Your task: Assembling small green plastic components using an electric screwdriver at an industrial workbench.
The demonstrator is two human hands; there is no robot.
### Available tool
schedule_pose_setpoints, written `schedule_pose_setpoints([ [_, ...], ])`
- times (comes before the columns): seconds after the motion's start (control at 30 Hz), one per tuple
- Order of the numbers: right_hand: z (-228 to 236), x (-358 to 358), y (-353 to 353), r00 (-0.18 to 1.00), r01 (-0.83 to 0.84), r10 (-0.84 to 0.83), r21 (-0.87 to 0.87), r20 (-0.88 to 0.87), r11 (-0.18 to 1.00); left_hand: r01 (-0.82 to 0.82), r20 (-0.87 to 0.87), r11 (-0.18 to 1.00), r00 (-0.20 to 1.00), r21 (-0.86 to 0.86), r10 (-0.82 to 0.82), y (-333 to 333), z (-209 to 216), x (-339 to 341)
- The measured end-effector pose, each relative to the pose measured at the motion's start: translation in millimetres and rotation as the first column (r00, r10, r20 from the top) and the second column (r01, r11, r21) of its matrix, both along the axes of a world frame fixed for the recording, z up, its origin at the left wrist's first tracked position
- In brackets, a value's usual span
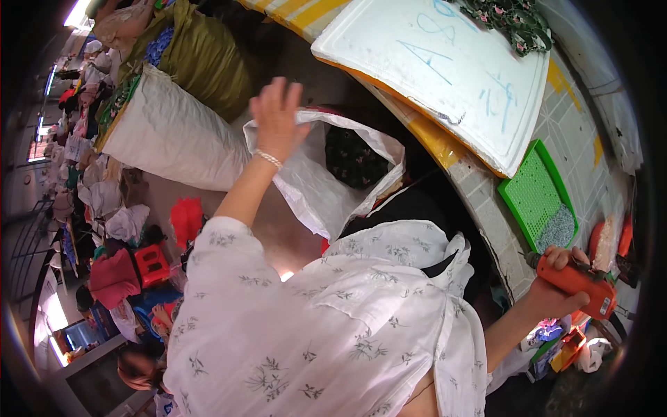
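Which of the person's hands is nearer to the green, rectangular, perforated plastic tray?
Right. The right hand, gripping an orange boxy object, is just below the tray in the picture; the left hand is farther off, by the open white sack.

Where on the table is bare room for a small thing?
Free: tabletop right of the green tray, and the white board below dark foliage. Crowded: the tray's lower end, with grey granules and, nearby, the right hand holding an orange device.
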State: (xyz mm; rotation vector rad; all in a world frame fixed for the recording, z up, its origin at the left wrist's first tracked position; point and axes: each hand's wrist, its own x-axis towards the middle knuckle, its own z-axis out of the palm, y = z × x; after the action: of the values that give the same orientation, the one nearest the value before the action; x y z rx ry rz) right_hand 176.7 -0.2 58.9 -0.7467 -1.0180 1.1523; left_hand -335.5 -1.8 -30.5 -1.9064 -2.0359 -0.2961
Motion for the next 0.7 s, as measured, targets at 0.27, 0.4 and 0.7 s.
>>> schedule_pose_setpoints([
  [0.27,-4.2,-7.9,-10.3,0.997,0.08,-0.078,-0.074,0.02,0.994,0.421,0.181,0.907,0.895,-0.035,-0.408,-2.5,-16.9,71.3],
  [0.4,-2.4,-2.4,-5.8,0.996,0.085,-0.085,-0.128,0.006,0.988,0.215,0.18,0.974,0.963,-0.071,-0.2,34.8,-38.7,32.2],
  [0.7,-1.1,-16.6,-6.1,0.995,0.085,-0.079,-0.127,0.053,0.988,0.087,0.235,0.943,0.972,-0.321,-0.009,72.9,-58.0,-13.7],
])
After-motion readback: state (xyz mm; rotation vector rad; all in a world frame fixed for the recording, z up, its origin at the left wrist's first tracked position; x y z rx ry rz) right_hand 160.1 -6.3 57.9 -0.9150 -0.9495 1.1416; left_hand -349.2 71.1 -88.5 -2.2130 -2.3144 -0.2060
